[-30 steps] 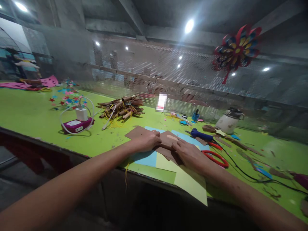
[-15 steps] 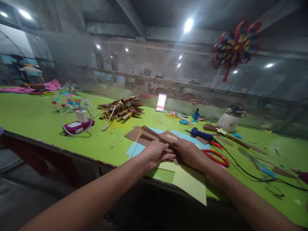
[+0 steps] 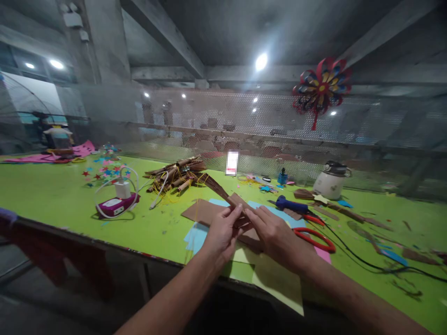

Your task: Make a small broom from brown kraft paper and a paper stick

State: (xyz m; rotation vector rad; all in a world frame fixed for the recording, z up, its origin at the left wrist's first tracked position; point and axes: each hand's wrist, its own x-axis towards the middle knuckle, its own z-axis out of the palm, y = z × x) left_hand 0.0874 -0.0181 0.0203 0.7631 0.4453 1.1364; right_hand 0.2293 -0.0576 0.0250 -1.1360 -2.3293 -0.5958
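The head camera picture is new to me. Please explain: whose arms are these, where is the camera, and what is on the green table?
The camera sits on a person's head and looks forward and down, so the two bare arms are that person's own. The left hand and right hand together grip a rolled brown strip that slants up from the fingers. Under them lie a brown sheet, blue paper and yellow paper on the green table. Nearby are red scissors, a blue tool, a white jar, a pile of brown rolls and a charger. A paper flower hangs above.

No readable text.
The small white card (image 3: 232, 163) standing by the mesh screen (image 3: 279, 125) is blurred; nothing else bears lettering.
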